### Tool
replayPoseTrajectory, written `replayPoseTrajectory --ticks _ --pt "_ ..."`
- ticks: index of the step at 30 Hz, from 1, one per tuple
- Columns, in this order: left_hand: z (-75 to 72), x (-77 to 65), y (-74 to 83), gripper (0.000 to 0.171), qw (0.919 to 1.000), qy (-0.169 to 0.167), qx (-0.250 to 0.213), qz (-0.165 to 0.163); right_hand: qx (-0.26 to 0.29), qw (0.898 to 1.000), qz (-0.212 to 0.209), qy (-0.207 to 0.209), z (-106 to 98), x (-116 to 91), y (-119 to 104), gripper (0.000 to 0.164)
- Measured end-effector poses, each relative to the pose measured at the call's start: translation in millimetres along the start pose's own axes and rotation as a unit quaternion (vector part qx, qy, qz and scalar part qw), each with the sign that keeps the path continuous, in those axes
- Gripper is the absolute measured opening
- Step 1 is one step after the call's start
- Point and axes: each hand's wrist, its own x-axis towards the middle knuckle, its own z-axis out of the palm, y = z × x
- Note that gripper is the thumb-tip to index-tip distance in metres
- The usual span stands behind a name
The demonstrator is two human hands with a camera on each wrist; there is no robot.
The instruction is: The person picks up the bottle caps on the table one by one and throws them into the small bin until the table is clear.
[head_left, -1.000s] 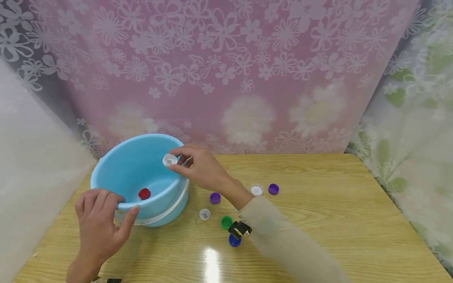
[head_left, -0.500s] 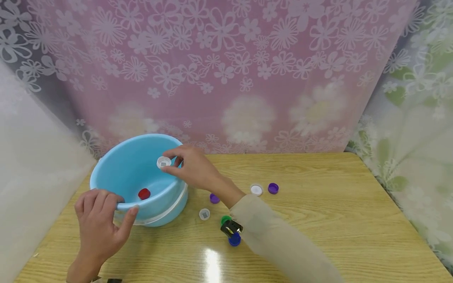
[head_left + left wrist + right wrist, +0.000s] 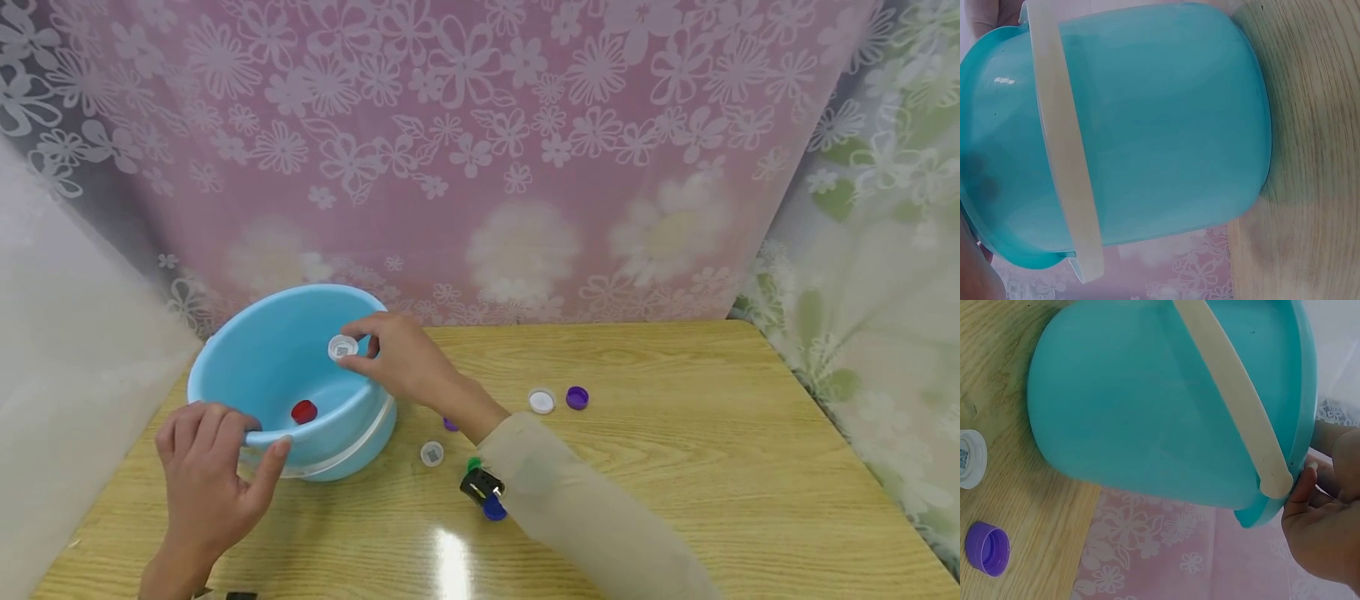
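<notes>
A light-blue bucket (image 3: 247, 354) stands at the left of the table, its white handle (image 3: 1063, 131) folded down against the outer wall. My left hand (image 3: 213, 475) grips the near-left rim, with the thumb outside and the fingers over the edge. Between thumb and fingers of my right hand (image 3: 405, 358), a white bottle cap (image 3: 342, 348) is pinched over the bucket's opening. On the bucket floor lies a red bottle cap (image 3: 303, 411). In the right wrist view the right hand is beside the rim, and its cap is hidden behind the bucket.
Right of the bucket, loose caps lie on the wooden table (image 3: 675, 467): a white one (image 3: 432, 454), a green one (image 3: 474, 463), a blue one (image 3: 494, 509), another white one (image 3: 542, 401) and purple ones (image 3: 577, 398). A floral curtain (image 3: 517, 167) hangs behind.
My right hand has moved a little left and slightly down with the white cap, further over the bucket. The left hand keeps its grip on the rim.
</notes>
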Motion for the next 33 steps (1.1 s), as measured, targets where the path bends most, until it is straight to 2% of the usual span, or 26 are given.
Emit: replayPoseTrajectory --ticks 7,19,33 --pt "-2.2 -1.0 -1.7 0.058 1.0000 -0.005 0.001 -0.001 -0.003 1.000 0.011 -0.003 2.6 0.0 -3.4 0.039" --pt "-0.8 -3.6 -5.3 0.058 0.9999 -0.009 0.004 -0.003 -0.047 0.999 0.007 -0.010 5.8 -0.6 -5.1 0.043" --pt "-1.1 -5.6 -6.1 0.057 0.9998 -0.016 0.006 -0.007 -0.047 0.999 0.003 -0.007 6.1 -2.0 -6.2 0.044"
